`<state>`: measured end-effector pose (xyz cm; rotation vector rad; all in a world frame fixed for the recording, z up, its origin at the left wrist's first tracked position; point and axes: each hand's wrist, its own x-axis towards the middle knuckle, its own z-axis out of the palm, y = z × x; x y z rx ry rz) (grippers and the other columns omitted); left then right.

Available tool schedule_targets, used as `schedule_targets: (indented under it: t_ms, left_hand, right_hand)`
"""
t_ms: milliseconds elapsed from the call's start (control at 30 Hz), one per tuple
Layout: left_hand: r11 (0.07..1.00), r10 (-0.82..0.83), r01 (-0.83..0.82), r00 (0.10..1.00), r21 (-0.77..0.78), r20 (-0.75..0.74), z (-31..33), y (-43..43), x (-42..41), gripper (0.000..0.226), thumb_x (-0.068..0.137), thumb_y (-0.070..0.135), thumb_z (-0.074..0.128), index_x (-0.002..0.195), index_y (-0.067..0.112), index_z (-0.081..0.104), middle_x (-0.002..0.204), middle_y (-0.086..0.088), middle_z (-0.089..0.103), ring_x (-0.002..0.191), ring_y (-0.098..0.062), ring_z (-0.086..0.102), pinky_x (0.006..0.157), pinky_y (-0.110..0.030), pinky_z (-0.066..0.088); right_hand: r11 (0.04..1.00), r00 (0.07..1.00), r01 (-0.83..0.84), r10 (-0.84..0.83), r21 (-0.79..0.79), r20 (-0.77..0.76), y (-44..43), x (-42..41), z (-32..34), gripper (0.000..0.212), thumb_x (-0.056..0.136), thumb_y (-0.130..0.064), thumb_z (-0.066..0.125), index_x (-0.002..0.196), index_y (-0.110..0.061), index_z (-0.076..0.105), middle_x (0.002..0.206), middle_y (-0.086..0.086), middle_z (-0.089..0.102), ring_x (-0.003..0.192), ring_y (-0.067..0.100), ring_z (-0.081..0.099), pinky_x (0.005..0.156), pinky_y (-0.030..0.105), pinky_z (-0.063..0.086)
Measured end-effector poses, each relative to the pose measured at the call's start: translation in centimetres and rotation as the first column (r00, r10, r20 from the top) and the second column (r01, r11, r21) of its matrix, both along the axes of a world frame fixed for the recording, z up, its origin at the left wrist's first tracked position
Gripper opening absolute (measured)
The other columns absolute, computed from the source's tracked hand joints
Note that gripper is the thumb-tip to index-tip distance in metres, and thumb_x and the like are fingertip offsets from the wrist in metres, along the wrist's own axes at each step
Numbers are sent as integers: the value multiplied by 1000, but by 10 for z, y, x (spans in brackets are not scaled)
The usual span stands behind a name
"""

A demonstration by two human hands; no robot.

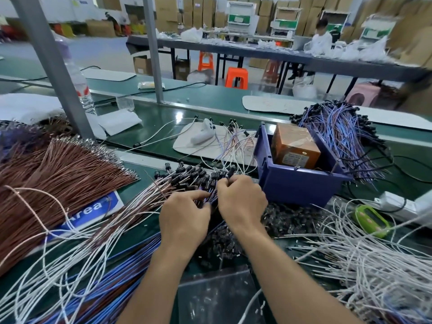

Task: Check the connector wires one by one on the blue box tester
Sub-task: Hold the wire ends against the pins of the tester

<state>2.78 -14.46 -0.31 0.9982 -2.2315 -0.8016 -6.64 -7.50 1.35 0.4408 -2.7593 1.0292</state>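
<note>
2 hands, left (184,220) and right (242,199), on connector wires (184,177) beside blue box (297,183).

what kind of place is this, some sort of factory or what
Most likely a wire-harness assembly and testing line in a factory or warehouse. Big bundles of connector wires cover a green workbench, a blue box tester stands beside them, and stacked cardboard cartons line the back.

One blue plastic box (297,183), black-tipped connector wires (187,176) beyond counting
Right of the left hand (184,216) and right hand (242,199), the box holds one orange-brown wrapped block (295,148); farther right lies one green plastic device (371,220); beyond them, one white remote-shaped gadget (203,134).
</note>
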Motion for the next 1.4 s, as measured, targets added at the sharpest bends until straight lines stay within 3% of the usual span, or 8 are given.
schedule_targets:
  t_ms: [133, 267, 367, 533, 700, 933, 1233, 1400]
  left_hand:
    - [995, -87, 93, 985, 34, -147, 0, 3, -2, 16, 86, 32, 81, 101, 35, 82, 97, 12, 79, 88, -7, 71, 80, -25, 56]
    - [907, -178, 305, 903, 290, -392, 9, 12, -2, 19, 85, 20, 83, 86, 39, 83, 75, 19, 77, 70, -2, 72, 60, -12, 53]
    - [837, -308, 469, 830, 283, -466, 15, 20, 0, 21, 83, 16, 85, 87, 36, 83, 78, 14, 78, 73, -6, 74, 65, -15, 55]
    - [808, -521, 584, 766, 70, -377, 12, 55, 2, 35, 79, 23, 86, 101, 48, 77, 85, 31, 75, 82, 6, 72, 75, -8, 52]
    - [836, -539, 547, 800, -46, -265, 9, 52, 1, 25, 77, 18, 89, 95, 35, 83, 86, 37, 72, 84, 11, 69, 76, -6, 48]
    - [952, -253, 298, 898, 74, -360, 11, 37, 3, 26, 68, 22, 95, 77, 41, 81, 73, 26, 74, 71, 5, 71, 65, -5, 50]
    - [778, -506, 602, 769, 179, -391, 22, 57, 5, 21, 60, 33, 94, 75, 38, 82, 72, 9, 77, 64, -8, 72, 61, -19, 56]
    - [724, -555, 663, 723, 190, -410, 27, 62, 7, 22, 58, 44, 91, 78, 40, 82, 75, 9, 78, 68, -10, 75, 64, -20, 57]
  right_hand:
    - [900, 991, -136, 123, -415, -59, 19, 19, 15, 34, 96, -36, 58, 69, -18, 66, 57, -7, 64, 52, 14, 57, 50, 31, 42]
    - [493, 911, -86, 391, -866, 133, 58, 28, 47, 39, 103, -17, 55, 67, -17, 72, 81, 7, 77, 84, 25, 74, 82, 42, 62]
    - [320, 791, -79, 596, -944, 136, 96, 32, 55, 33, 97, -19, 54, 68, -14, 68, 82, 19, 73, 84, 34, 73, 79, 40, 62]
    - [309, 797, 87, 548, -947, 252, 146, 20, 44, 34, 95, -17, 53, 62, -14, 61, 56, 6, 45, 49, 21, 43, 47, 30, 41]
    - [408, 802, 145, 485, -901, 349, 171, -1, 29, 26, 96, -11, 51, 75, -2, 63, 50, 2, 39, 43, 15, 23, 50, 36, 14]
    - [796, 803, -105, 421, -596, 422, 177, -6, 20, 13, 87, -8, 69, 86, -17, 78, 69, 4, 68, 46, 3, 46, 48, 15, 33]
    - [746, 622, -382, 644, -545, 446, 171, 7, 21, 26, 78, -32, 73, 102, -29, 79, 98, -7, 79, 93, 5, 73, 77, 12, 51]
    - [699, 607, -453, 697, -554, 383, 165, 9, 15, 15, 86, -27, 72, 90, -15, 79, 61, -5, 61, 52, 4, 48, 52, 11, 36]
